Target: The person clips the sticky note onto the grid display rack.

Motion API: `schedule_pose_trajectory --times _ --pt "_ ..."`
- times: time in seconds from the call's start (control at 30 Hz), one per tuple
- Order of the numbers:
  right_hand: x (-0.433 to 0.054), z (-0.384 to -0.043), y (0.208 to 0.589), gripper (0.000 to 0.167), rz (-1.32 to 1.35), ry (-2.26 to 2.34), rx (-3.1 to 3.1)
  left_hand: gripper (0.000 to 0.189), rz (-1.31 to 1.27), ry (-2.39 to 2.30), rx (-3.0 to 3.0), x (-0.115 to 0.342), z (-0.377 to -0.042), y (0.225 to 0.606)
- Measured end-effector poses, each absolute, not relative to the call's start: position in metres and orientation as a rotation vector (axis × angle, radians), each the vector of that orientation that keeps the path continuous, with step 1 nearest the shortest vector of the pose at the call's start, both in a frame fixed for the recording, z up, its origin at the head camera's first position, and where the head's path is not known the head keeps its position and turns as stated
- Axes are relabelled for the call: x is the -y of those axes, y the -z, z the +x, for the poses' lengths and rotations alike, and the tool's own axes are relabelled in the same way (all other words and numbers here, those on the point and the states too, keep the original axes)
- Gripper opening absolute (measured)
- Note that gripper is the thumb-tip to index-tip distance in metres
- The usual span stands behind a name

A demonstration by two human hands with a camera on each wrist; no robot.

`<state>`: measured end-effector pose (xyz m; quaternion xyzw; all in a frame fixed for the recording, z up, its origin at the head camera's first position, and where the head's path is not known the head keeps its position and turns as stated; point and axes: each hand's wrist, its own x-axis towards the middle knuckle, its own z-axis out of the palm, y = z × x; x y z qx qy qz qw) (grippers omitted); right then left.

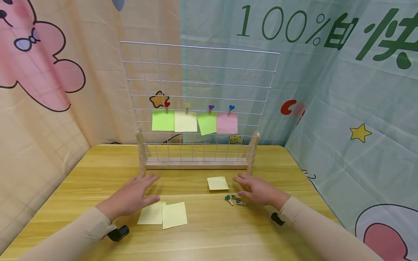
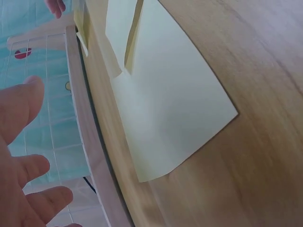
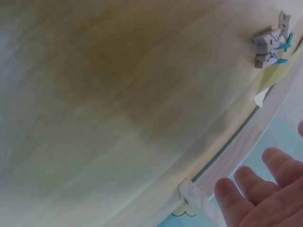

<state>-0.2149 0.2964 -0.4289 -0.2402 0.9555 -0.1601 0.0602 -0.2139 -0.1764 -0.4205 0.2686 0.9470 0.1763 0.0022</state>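
My left hand (image 1: 132,194) hovers with fingers spread above two pale yellow sticky notes (image 1: 175,215), which overlap slightly at their edges. Nothing is in its grasp. On the other side, my right hand (image 1: 261,189) is held out, fingers extended, near a third pale yellow note (image 1: 218,183). Beside that hand lie several small wooden clips (image 1: 241,203), one with a dark green heart (image 1: 227,198). In the right wrist view the clips (image 3: 268,47) appear grouped beside a note, and the right hand (image 3: 270,194) holds nothing.
A white wire grid (image 1: 202,85) stands in a wooden base (image 1: 196,165) at the table's back. Clipped on it in a row are a green note (image 1: 163,120), a cream note (image 1: 185,121), another green note (image 1: 207,124) and a pink note (image 1: 227,124). Printed curtains surround the table.
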Motion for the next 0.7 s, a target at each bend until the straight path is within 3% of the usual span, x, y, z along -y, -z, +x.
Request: schedule_pose_trajectory --times 0.37,0.7 --pt "-0.297 -0.212 0.435 0.059 -0.711 0.533 -2.799 0.073 0.855 -0.541 -2.833 0.186 -0.210 0.433" --pt "-0.297 -0.209 0.438 0.047 -0.794 0.409 -2.795 0.075 0.800 -0.577 -2.706 0.192 -0.204 0.435"
